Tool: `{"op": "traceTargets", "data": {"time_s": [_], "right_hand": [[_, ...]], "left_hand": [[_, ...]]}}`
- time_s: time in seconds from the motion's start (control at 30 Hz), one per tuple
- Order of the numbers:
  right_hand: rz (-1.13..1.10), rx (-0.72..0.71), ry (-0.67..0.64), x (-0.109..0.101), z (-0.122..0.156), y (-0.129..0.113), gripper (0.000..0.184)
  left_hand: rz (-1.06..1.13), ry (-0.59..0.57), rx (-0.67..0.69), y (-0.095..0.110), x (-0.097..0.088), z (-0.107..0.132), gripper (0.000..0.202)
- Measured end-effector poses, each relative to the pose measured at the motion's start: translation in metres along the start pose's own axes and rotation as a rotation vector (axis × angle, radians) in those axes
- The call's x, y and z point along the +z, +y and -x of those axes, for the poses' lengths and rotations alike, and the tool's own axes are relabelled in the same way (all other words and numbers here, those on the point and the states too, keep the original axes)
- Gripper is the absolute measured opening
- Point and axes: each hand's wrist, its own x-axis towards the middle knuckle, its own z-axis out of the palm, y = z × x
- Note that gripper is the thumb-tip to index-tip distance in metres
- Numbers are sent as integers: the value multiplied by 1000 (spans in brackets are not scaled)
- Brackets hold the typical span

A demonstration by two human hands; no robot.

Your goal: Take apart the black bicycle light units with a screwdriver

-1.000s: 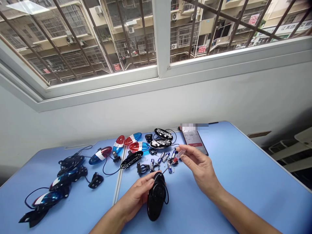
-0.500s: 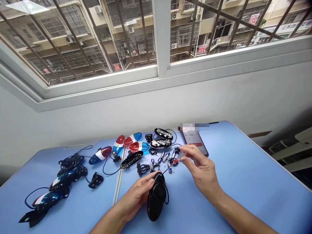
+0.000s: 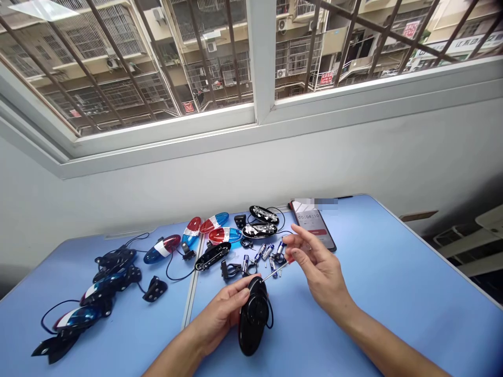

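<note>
My left hand (image 3: 228, 305) grips a glossy black oval bike light (image 3: 251, 335) by its upper left side, its dark back facing up and a black cable looped at its right. My right hand (image 3: 320, 267) pinches the red end of a screwdriver (image 3: 275, 272) between thumb and fingers. The thin metal shaft slants down to the top end of the light; whether its tip sits in a screw is too small to tell. Just beyond lie several blue-and-silver batteries (image 3: 260, 253) and small screws, beside black ring clamps (image 3: 231, 270).
Red-and-blue light covers (image 3: 225, 236) and black housings with bare insides (image 3: 259, 231) lie toward the wall. Several lights with cables (image 3: 80, 318) line the left of the blue table (image 3: 393, 293). A phone (image 3: 314, 225) showing a timer rests at the back right, below the window.
My right hand has shifted slightly left and its fingers have changed their hold on the screwdriver, which leans lower. My left hand and the black light stay almost in place.
</note>
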Motion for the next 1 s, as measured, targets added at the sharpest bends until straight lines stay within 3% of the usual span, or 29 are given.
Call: {"op": "traceTargets", "data": {"time_s": [0.1, 0.2, 0.3, 0.4, 0.5, 0.63, 1.0], "right_hand": [[191, -109, -71, -1, 3, 4, 42], [313, -236, -56, 0, 7, 6, 46], [211, -274, -28, 3, 9, 4, 53], [61, -198, -36, 4, 10, -1, 57], [9, -98, -58, 2, 8, -8, 39], [43, -102, -78, -1, 6, -16, 9], [27, -142, -82, -1, 7, -18, 9]], "left_hand": [[2, 3, -1, -1, -1, -1, 57], [-6, 4, -4, -1, -1, -1, 57], [-16, 3, -3, -1, -2, -1, 57], [-22, 15, -2, -1, -2, -1, 56], [-23, 17, 2, -1, -2, -1, 56], [-7, -2, 0, -1, -1, -1, 56], [-4, -20, 1, -1, -2, 0, 56]]}}
